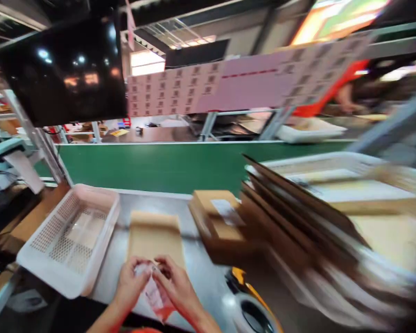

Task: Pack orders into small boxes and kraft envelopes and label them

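1. Packet [157,296], small and soft-looking, is between the two hands, above the near part of the table; its film looks thin, whitish above and pink-red toward the lower corner, and its marks are too blurred to read.

2. Left hand [133,280] is grasping the packet at its upper edge, thumb and bent fingers pinched together.

3. Right hand [173,280] is grasping the same edge from the other side, with thumb and curled fingers close to those of the left hand.

4. Taking the packet as the clock's centre, with 12 pointing away from the person, a flat brown paper piece [154,231] of rectangular shape lies just beyond the hands at 12 o'clock, on the smooth grey metal table [118,263].

5. At 10 o'clock is a white plastic basket [114,203], with rounded corners and a mesh of little holes.

6. Between 1 and 2 o'clock sits a cardboard box [217,203] with a white label.

7. At 3 o'clock lies a yellow and black tool [240,276] beside a pale ring shape.

8. At 2 o'clock stand brown cardboard sheets [287,222], leaning and blurred; a white tray [333,157] is beyond them.

9. Farther at 12 o'clock stretches a flat green belt [152,166].
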### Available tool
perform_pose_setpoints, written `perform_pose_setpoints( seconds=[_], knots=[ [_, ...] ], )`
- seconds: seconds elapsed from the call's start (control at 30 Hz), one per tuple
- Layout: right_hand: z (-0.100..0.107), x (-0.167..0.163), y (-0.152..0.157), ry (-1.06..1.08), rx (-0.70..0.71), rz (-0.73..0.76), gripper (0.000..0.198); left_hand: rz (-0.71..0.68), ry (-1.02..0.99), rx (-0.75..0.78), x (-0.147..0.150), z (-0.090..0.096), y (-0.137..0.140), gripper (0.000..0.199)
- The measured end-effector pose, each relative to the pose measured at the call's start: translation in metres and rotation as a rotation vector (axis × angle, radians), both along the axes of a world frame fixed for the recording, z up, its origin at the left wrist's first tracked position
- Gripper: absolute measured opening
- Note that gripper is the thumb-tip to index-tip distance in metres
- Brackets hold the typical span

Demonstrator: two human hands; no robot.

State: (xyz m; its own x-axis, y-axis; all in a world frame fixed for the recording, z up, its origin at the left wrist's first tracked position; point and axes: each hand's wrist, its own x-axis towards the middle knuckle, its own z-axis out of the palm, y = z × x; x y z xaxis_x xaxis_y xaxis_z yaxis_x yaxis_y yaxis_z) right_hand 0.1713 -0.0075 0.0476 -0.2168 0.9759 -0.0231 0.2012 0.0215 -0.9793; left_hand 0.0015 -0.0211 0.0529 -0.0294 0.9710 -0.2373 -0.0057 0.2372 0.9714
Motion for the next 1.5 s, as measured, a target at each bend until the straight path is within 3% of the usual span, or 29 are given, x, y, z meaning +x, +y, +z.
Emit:
perform_pose_setpoints(
  seconds=[0.13,0.37,0.57,0.7,0.87,1.03,1.33,1.5],
  knots=[
    [0.01,0.009,-0.015,-0.076,0.051,-0.059,0.008,-0.109,-0.073,-0.015,0.0,0.005,0.009,0.053],
    [0.014,0.017,-0.027,-0.086,0.319,-0.066,0.017,-0.246,-0.05,-0.065,0.01,-0.004,0.004,0.059],
    [0.009,0.018,-0.026,-0.129,0.328,-0.04,0.018,-0.249,-0.041,-0.032,0.012,-0.005,0.003,0.053],
    [0.001,0.022,-0.024,-0.223,0.423,0.018,0.019,-0.299,0.033,0.0,0.005,-0.01,0.0,0.045],
    [-0.01,0.022,-0.019,-0.39,0.695,0.143,0.025,-0.22,0.079,0.02,0.003,-0.028,-0.002,0.04],
    [-0.017,0.018,-0.014,-0.502,0.882,0.114,0.025,-0.121,0.005,-0.163,0.012,-0.046,-0.002,0.057],
    [-0.029,0.013,-0.006,-0.619,0.95,0.172,0.03,-0.016,-0.193,-0.307,0.011,-0.036,-0.004,0.06],
    [-0.027,0.011,0.003,-0.5,0.901,0.192,0.022,-0.056,-0.216,-0.381,0.003,-0.03,-0.005,0.059]
  ],
)
